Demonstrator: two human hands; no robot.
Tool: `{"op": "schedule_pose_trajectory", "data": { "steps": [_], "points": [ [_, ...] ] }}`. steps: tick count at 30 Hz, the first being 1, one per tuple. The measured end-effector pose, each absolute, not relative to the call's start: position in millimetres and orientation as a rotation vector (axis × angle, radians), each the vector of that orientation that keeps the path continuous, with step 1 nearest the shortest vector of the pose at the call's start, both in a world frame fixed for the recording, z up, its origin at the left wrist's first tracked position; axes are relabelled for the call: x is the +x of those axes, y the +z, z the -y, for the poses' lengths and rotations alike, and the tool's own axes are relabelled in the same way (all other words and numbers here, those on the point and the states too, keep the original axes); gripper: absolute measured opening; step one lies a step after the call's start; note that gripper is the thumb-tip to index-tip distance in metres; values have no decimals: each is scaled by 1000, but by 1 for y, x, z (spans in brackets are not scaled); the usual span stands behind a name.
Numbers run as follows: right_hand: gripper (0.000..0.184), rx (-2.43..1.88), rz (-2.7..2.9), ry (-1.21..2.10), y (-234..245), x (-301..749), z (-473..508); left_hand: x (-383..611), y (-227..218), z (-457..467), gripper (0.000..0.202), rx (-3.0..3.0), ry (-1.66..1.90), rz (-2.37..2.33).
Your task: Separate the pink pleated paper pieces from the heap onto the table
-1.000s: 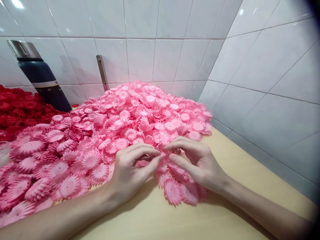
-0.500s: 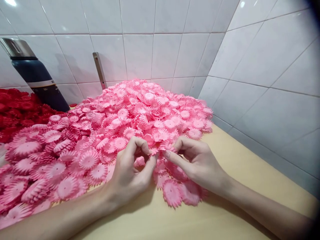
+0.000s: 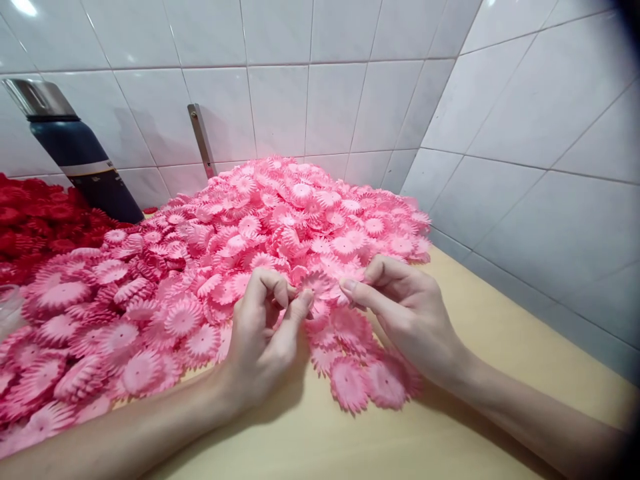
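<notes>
My left hand [image 3: 270, 327] pinches a pink scalloped fabric flower piece [image 3: 319, 285] between thumb and forefinger, its fringed edge pointing right. Across a small gap, the thumb and forefinger of my right hand [image 3: 407, 317] are closed on the edge of pink petal material. Whether both hands grip one piece or two separate ones, I cannot tell, because it blends with the pink behind. Just below the fingers, several loose flower pieces [image 3: 349, 385] lie flat on the table. A large heap of the same pink pieces [image 3: 280, 213] rises right behind both hands.
A dark blue bottle [image 3: 93, 160] with a metal cap stands at the back left, beside a pile of red flower pieces [image 3: 35, 220]. A metal strip [image 3: 201, 140] leans on the tiled wall [image 3: 330, 100]. Part of a clear container [image 3: 9, 310] shows at the left edge of the yellowish tabletop [image 3: 320, 447].
My hands have drawn apart, the right one shifting right and slightly up. More of the pink piece between the fingers now shows. The view has shifted slightly.
</notes>
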State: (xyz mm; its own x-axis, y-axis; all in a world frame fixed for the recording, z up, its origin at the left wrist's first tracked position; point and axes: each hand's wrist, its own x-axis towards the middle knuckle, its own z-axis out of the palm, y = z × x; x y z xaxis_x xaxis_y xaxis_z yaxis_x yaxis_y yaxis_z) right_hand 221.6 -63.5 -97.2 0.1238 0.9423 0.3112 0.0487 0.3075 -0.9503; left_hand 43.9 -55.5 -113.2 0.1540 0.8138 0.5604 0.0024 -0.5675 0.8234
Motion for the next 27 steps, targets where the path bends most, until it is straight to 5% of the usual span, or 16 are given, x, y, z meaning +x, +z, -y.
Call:
{"op": "schedule_pose_trajectory", "data": {
  "steps": [5,21,27],
  "points": [
    [31,-987,913,735,-94,246,46,46,-109,54,21,1636,1565,-786],
    [36,-1034,1350,1024,-101,231,62,45,-99,51,14,2175,1117,-868],
    [19,-966,1453,978,-98,229,64,44,-100,49,8,2166,1287,-802]
  ]
}}
